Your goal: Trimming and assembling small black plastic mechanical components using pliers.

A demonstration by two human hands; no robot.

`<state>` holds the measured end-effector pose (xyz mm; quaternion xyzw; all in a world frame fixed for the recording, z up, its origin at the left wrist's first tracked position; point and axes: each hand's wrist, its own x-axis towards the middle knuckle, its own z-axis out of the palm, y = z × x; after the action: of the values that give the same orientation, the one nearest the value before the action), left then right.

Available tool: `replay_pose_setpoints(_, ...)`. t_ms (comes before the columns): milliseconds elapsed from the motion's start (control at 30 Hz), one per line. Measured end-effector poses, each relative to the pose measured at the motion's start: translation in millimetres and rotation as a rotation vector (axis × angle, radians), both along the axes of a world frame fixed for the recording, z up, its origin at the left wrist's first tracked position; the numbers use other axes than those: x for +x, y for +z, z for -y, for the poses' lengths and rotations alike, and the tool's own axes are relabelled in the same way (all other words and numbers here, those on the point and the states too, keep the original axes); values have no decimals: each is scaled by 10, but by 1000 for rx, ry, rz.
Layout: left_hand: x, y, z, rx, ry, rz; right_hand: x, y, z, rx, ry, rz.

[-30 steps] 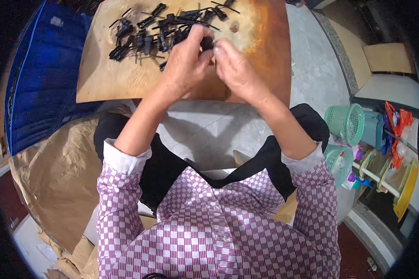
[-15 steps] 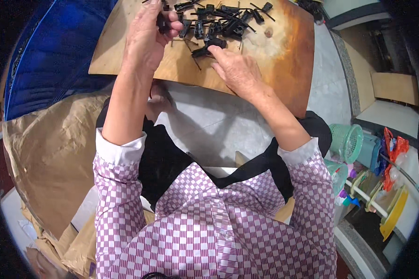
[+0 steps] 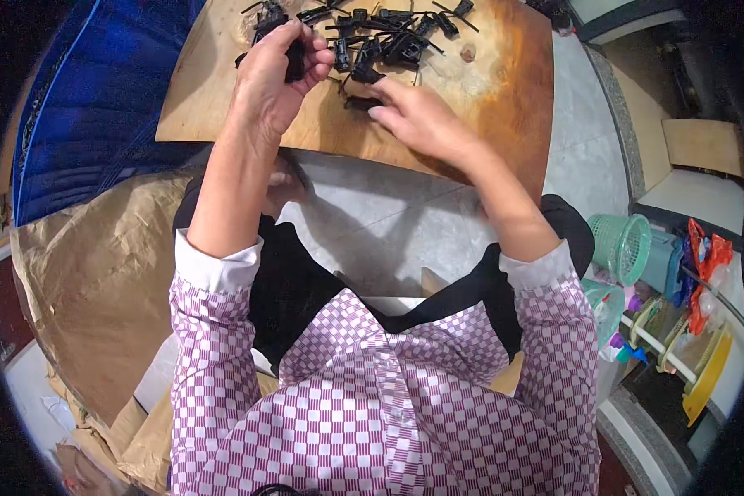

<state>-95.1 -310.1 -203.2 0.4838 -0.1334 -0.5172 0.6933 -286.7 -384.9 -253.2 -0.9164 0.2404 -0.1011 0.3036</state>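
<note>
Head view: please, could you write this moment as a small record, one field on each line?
Left hand: grip curled around a dark part, partly hidden by the fingers
Right hand: grip at the near edge of the cluster; whether closed on a piece cannot be told
Cluster: black parts, loosely heaped, some with thin rods
Surface: wooden board, browner toward its right side
Left side: blue panel; crumpled brown sheet
Right side: green basket
</note>
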Motion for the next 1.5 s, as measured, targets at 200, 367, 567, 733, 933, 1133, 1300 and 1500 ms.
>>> replay_pose_setpoints(200, -76, -102, 14, -53, -176, 1, -314, 338, 122, 834, -286, 177)
replay_pose_setpoints(367, -383, -67, 9, -46, -475, 22, -512, 381, 42, 179, -278, 369)
replay_pose_setpoints(567, -630, 9, -19, -56, -677, 7, -600, 496, -78, -128, -227, 385)
replay_pose_setpoints(733, -628, -43, -33, -158, -775, -76, -598, 497, -78, -175, -110, 409)
replay_pose_setpoints(933, -603, -106, -47, -325, -859, -233, -615, 570, -84, -106, 14, 491)
replay_pose_setpoints(1133, -732, -140, -85, -287, -802, -312, -625, 511, -88, -122, 35, 502)
replay_pose_setpoints(1300, -810, -81, -40, -278, -726, -204, -618, 581, -124, -5, -5, 482)
replay_pose_setpoints(1500, -804, -43, 35, -224, -605, 143, -624, 567, -177, 353, -287, 437)
